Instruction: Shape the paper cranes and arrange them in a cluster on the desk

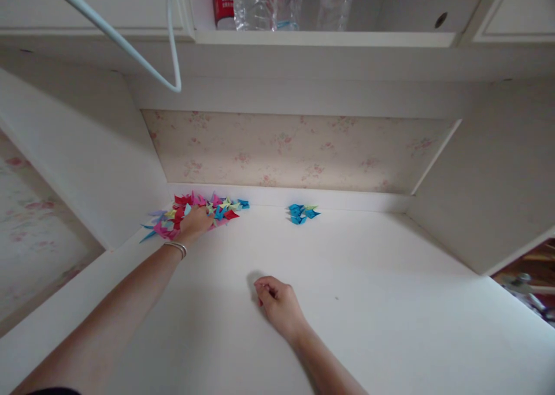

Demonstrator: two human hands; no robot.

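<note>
A heap of small folded paper pieces [219, 207] in red, pink, blue and green lies at the back left of the white desk [368, 291]. My left hand [195, 222] reaches into that heap, fingers buried among the pieces, a bracelet on the wrist. A small separate cluster of blue folded pieces [302, 213] sits further right against the back ledge. My right hand [277, 302] rests on the desk in the middle, fingers curled in, with a bit of red showing at the fingertips.
White side panels close in the desk left and right, with floral wallpaper [295, 152] behind. A shelf above holds plastic bottles [269, 2]. A white hanger [143, 54] hangs at the upper left. Clutter shows at the far right edge.
</note>
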